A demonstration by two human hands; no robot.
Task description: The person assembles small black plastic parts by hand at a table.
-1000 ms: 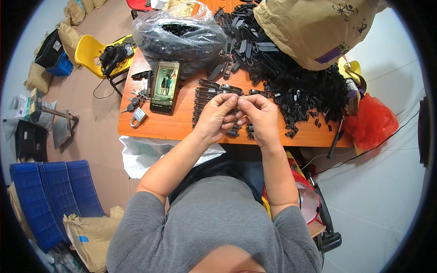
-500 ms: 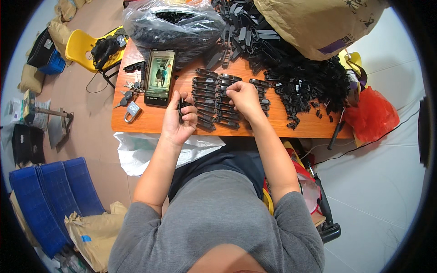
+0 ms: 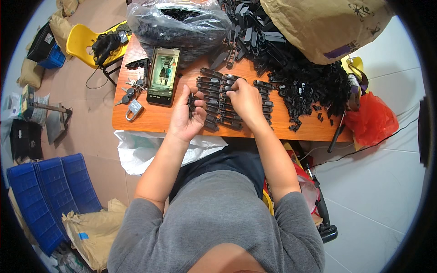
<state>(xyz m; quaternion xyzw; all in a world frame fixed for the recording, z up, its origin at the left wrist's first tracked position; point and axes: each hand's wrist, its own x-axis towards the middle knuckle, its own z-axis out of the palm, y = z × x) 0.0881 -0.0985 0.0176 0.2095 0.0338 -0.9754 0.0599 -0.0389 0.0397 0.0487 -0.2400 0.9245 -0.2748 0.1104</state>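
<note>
Joined a second earlier, the hands had parted in the head view: at ten o'clock the left hand point(image 3: 185, 119) curled around half-hidden black parts point(image 3: 191, 104); at one, the right hand point(image 3: 246, 102) bunched its fingertips, any grip indiscernible, over black rows point(image 3: 226, 107) at twelve.

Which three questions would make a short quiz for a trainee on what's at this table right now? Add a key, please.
1. True or false: the phone lies to the left of the rows of black parts.
2. Which hand is cupped around small black pieces, and where is the other?
3. Fill the gap: beside the padlock on the table lies a bunch of ____.

Key:
1. True.
2. The left hand; the right hand is over the rows, fingers curled.
3. Keys.
</note>
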